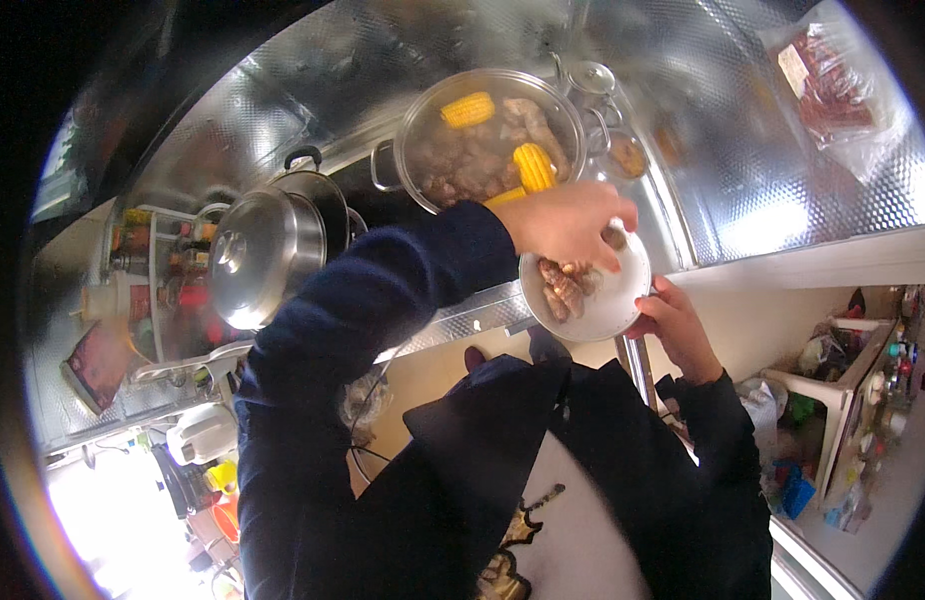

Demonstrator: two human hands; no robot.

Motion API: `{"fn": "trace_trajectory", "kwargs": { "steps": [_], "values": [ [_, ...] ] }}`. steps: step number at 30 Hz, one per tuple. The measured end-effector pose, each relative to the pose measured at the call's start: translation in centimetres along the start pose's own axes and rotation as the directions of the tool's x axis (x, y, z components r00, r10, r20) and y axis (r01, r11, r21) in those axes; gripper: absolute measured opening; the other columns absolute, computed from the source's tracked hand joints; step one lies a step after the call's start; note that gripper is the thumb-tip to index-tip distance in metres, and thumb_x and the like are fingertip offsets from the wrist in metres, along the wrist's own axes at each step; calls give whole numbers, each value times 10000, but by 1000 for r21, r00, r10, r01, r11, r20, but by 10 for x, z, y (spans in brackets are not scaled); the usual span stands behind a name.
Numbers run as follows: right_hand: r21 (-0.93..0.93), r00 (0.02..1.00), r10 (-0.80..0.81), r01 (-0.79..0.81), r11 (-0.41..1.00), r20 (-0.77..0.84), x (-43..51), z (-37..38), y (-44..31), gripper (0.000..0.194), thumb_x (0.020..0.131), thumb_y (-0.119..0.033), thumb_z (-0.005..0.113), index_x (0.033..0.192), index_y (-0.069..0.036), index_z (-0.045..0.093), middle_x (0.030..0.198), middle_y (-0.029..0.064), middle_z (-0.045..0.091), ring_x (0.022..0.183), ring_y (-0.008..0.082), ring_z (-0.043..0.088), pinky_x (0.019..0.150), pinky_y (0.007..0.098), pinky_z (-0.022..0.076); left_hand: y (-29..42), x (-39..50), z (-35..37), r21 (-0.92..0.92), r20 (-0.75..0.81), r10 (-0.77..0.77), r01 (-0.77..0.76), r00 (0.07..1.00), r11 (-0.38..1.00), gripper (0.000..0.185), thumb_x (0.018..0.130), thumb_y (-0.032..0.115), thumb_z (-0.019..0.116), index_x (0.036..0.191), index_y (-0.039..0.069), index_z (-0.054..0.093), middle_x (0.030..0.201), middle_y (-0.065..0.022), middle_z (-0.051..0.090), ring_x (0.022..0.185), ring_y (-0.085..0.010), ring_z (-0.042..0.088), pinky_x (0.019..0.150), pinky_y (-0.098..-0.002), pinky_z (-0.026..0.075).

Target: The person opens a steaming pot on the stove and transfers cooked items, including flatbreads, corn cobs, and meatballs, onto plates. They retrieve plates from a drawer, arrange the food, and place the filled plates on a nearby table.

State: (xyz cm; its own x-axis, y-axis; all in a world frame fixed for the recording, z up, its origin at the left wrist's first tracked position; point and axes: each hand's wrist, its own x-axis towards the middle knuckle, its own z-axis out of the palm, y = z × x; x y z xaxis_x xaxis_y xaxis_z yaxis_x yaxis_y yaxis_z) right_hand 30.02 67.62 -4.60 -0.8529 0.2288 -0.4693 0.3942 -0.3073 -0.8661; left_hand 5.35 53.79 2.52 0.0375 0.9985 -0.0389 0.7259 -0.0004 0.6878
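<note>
My left hand (571, 225) reaches across from the left over a white bowl (620, 300). Its fingers close around a small brown food piece (615, 238), partly hidden by the fingers. Several knobbly reddish-brown food pieces (564, 291) lie in the bowl's left half. My right hand (672, 322) grips the bowl's right rim, thumb on top. Just beyond my left hand is a wide stainless steel pot (405, 150) without its lid. Chunks of meat (470, 161) sit in its liquid, with yellow corn pieces (468, 110) among them. My left wrist partly covers the pot's near edge.
A domed steel lid (264, 255) rests by a dark-handled pan (331, 202) on the left. Right of the pot are a small lidded metal pot (591, 79) and a glass container (626, 154). A plastic bag of red food (834, 90) lies far right. Shelves (837, 390) stand lower right.
</note>
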Motion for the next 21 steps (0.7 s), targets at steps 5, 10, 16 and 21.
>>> {"fn": "trace_trajectory", "kwargs": {
  "steps": [5,10,16,21],
  "values": [
    [35,1000,-1,2,999,-28,-2,3,12,410,965,-190,581,1325,3,548,1061,112,709,811,161,713,731,284,603,-44,-25,-4,-9,-237,-116,117,965,993,442,825,335,749,1160,51,691,1109,-185,707,1024,-338,684,887,-440,540],
    [33,999,-21,21,999,-25,-6,-3,22,425,958,-204,586,1332,-5,557,1090,99,705,862,147,703,731,270,593,-135,-57,-41,332,-292,-233,327,928,885,487,761,226,728,1199,22,662,1105,-207,701,1038,-371,673,899,-450,536],
    [46,999,-23,25,999,-47,-9,-3,22,442,950,-215,601,1338,-8,564,1066,88,716,843,140,700,706,251,585,-178,-23,-27,334,-67,-408,406,911,851,759,738,383,799,1336,-27,577,1274,-280,626,1185,-407,605,1000,-464,489],
    [38,998,-23,25,999,-52,-10,-8,21,444,944,-212,606,1333,-1,563,1067,92,716,846,140,704,702,248,590,-178,1,-21,441,10,-519,462,855,769,667,739,479,798,1165,-23,691,1085,-232,717,976,-399,699,878,-494,546]
  ]
}}
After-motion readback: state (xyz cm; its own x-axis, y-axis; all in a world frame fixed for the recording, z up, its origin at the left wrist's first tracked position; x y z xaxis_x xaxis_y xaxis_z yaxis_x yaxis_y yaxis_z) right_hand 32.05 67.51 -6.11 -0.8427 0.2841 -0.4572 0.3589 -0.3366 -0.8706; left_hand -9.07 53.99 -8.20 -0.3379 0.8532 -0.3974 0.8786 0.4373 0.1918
